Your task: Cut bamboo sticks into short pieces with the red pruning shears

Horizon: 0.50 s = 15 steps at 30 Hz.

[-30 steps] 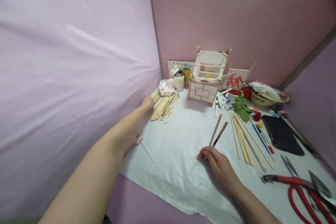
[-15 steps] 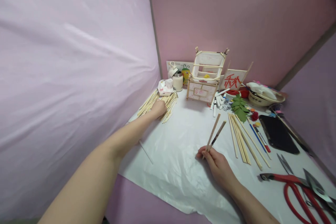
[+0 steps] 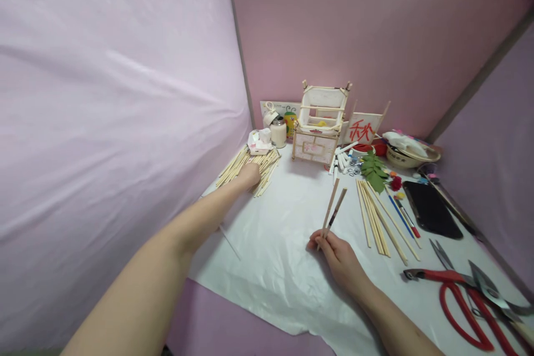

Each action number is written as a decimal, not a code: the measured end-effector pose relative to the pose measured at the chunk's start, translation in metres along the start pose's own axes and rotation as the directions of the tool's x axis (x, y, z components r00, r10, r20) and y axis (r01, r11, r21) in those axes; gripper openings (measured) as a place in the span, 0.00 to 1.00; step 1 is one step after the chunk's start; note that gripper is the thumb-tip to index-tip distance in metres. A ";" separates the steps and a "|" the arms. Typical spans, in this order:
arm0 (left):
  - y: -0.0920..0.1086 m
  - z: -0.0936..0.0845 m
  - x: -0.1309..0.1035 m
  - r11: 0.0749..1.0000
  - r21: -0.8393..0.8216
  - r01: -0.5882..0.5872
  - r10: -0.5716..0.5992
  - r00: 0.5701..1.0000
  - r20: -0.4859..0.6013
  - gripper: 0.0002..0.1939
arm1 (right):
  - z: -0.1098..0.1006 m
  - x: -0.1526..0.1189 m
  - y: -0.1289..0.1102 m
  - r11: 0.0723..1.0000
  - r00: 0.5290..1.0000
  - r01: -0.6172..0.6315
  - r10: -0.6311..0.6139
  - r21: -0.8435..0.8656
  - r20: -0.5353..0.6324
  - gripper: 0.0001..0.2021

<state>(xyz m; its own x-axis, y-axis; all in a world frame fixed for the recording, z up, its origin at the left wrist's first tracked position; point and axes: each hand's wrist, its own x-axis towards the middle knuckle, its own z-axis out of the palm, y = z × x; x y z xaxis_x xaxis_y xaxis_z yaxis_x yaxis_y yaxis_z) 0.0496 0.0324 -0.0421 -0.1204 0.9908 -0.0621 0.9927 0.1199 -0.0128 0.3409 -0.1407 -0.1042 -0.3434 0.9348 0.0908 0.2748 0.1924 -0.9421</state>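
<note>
1. Surface (image 3: 275, 267): covered with a white sheet; carries all items listed. Landmark: the stick-built model (image 3: 316, 147), standing at the rear against the pink wall.
2. Red-handled shears (image 3: 463, 283): nearer the camera than the model and far to its right, lying partly over a pair of scissors (image 3: 443, 255).
3. Stick pile (image 3: 236, 167): left of the model and slightly nearer the camera, fanned out flat.
4. Loose sticks (image 3: 375, 219): right of the model and nearer the camera, lying roughly side by side.
5. Black phone (image 3: 433, 209): farther right of the model than the loose sticks.
6. Bowl (image 3: 403, 157): right of the model, white material resting on top.
7. Hands: left hand (image 3: 250, 174) lies over the stick pile, left of the model; its fingers are hidden, so whether it grasps any stick cannot be told. Right hand (image 3: 339, 253), in front of the model, pinches two sticks (image 3: 331, 211) between thumb and fingers, their upper ends spread apart.
8. Glass jar (image 3: 278, 133): just left of the model, pale contents.
9. Green leaf sprig (image 3: 374, 171): right of the model, beyond the loose sticks.
</note>
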 end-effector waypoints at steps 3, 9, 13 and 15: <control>-0.006 -0.010 -0.011 0.998 0.007 -0.056 0.056 0.998 -0.026 0.12 | 0.000 0.000 -0.001 1.000 1.000 0.016 -0.016 0.008 -0.002 0.16; -0.029 -0.036 -0.053 0.935 0.047 -0.352 0.355 0.930 -0.090 0.14 | -0.002 -0.002 -0.004 0.999 0.996 0.031 -0.029 0.025 -0.081 0.16; -0.027 -0.051 -0.089 0.691 0.190 -0.698 0.722 0.653 -0.228 0.17 | -0.005 0.000 -0.001 0.995 0.966 0.010 0.015 0.097 -0.257 0.17; -0.013 -0.060 -0.107 0.577 0.287 -0.765 0.814 0.509 -0.279 0.18 | -0.005 0.001 0.001 0.989 0.965 -0.010 0.049 0.147 -0.258 0.18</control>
<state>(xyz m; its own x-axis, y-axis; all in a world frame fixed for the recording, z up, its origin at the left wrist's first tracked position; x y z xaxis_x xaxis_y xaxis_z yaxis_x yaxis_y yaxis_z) 0.0493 -0.0710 0.0242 0.7485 0.6194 0.2366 0.6629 -0.7068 -0.2468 0.3458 -0.1384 -0.1031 -0.0865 0.9884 0.1252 0.1429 0.1366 -0.9803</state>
